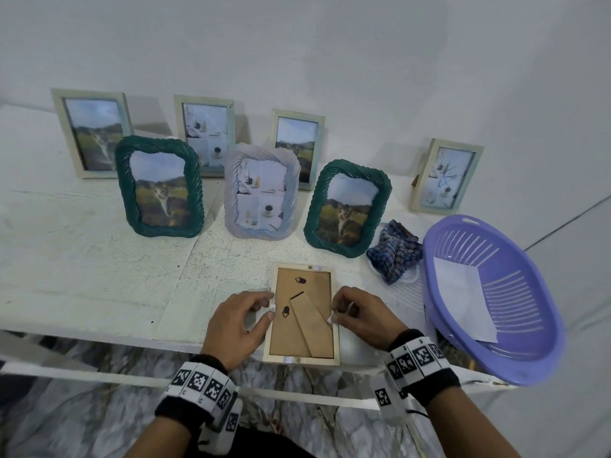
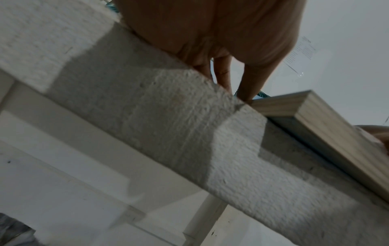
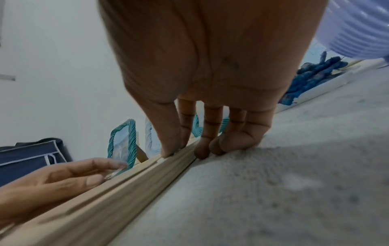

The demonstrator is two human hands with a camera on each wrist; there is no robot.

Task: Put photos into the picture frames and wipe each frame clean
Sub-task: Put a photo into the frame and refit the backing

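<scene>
Counter (image 1: 82,266) under my fingers; purple basket (image 1: 515,325) right of them. Wood frame (image 1: 302,357) lies face-down btwn both hands. My left hand (image 1: 236,325) & right hand (image 1: 362,314) have fingers curled, pinching its side edges.

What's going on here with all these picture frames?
A person is working on a light wooden frame lying face down at the near edge of the white table. The left hand and right hand sit on its two long sides, fingertips at the edges of the brown backing. Seven frames already holding photos stand behind, among them a green twisted frame. A blue cloth and a purple basket holding a white sheet lie to the right.
</scene>
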